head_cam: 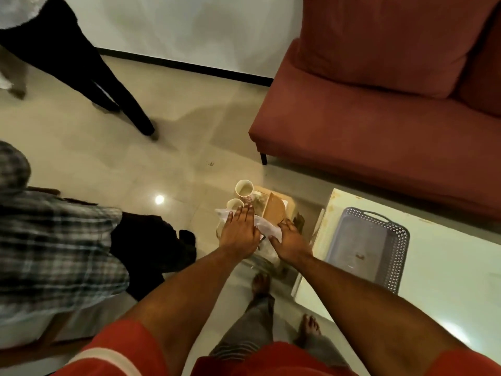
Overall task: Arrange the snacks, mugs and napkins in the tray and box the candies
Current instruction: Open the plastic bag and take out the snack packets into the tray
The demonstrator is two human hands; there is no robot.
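Both hands reach down to a cluster of items on a low glass table [271, 263] beside the white table [447, 267]. Left hand [240, 230] lies flat, fingers spread, on white napkins [264, 226]; grip released. Right hand [291, 241] also flat on the napkins' edge, not clenched. Two mugs [244, 189] just beyond the left hand. Brown snack [274, 211] beside them. Grey tray [368, 241] on the white table, apart from the napkins.
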